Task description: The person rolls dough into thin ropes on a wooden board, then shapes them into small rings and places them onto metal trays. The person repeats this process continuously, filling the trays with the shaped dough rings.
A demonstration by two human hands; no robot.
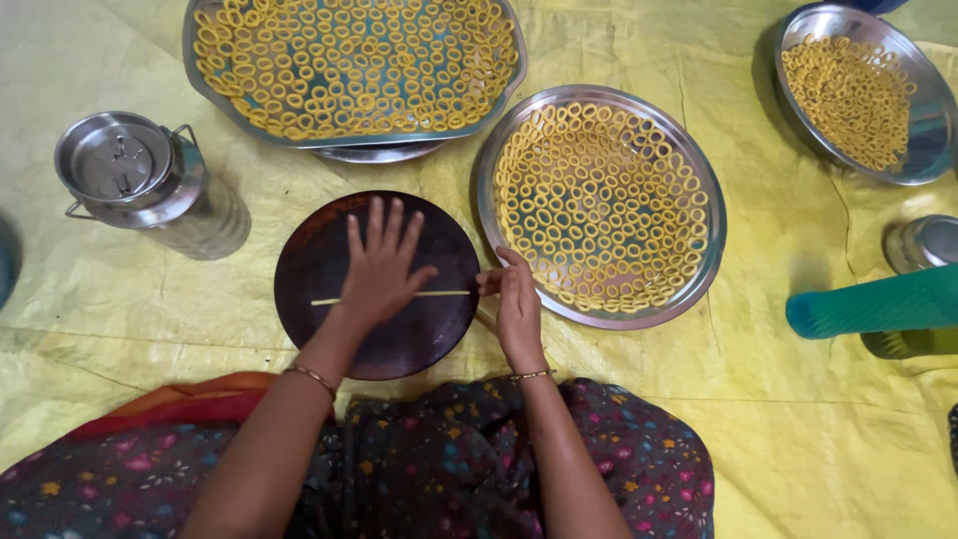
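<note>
Okay, we saw the left hand (pixel 379 268) flat and open on the thin dough strand (pixel 451 293) across the dark round board (pixel 309 262); the right hand (pixel 518 302) pinched its right end beside the steel plate (pixel 701 274) of rings.

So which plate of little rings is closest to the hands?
The round steel plate in the middle, beside the right hand; the other two sit farther off.
</note>
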